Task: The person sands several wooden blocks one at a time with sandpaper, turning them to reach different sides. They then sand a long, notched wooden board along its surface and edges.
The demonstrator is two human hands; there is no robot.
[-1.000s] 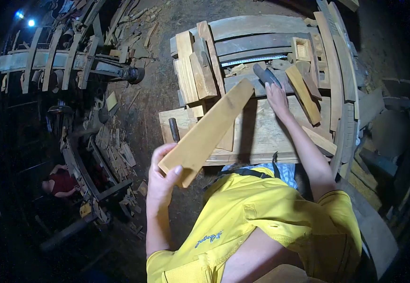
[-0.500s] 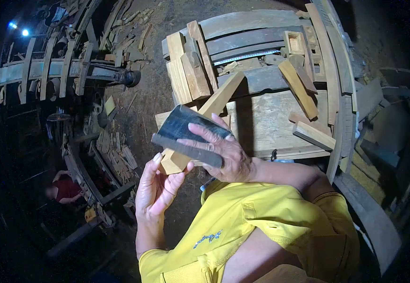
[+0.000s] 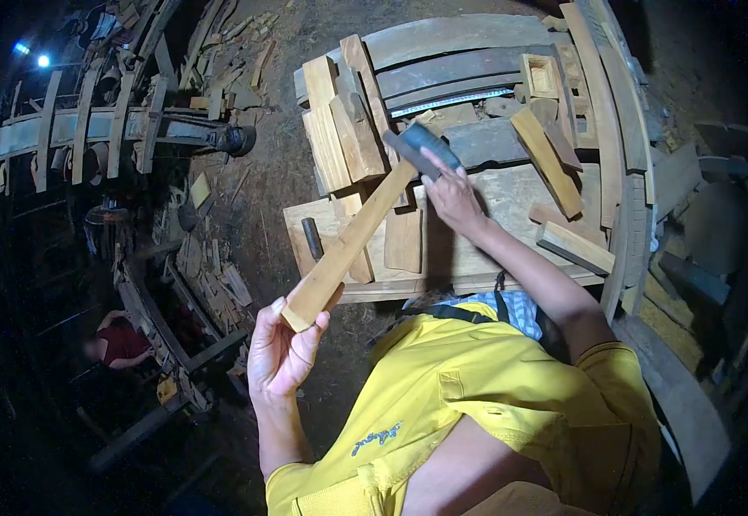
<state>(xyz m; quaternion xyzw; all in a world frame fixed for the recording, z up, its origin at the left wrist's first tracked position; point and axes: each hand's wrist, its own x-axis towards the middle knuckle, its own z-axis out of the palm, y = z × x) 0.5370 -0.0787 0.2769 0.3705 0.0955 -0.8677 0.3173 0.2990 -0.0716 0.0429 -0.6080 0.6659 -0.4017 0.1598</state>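
Note:
My left hand [image 3: 281,357] pinches the near end of a long, squared wooden piece [image 3: 352,241] between thumb and fingers. The piece slants up and away over the bench, tilted to the right. At its far end, my right hand [image 3: 460,206] grips a dark, folded sheet that looks like sandpaper [image 3: 430,144], laid across the wood. Its bluish-black face and a grey strip show; the fingers partly cover it. Below the wooden piece, a short dark cylinder [image 3: 312,238] and a small wooden block [image 3: 403,241] lie on the bench.
The slatted workbench [image 3: 511,185] carries a stack of wooden blocks [image 3: 329,142] at left, a curved wooden piece [image 3: 546,163] and a small wooden box [image 3: 539,77] at right. Scrap wood [image 3: 210,275] litters the floor. Another person [image 3: 124,344] sits at far left.
My right hand has slid the dark sheet away from me along the wood, from the near end to the far end. The left hand keeps its hold and has shifted slightly.

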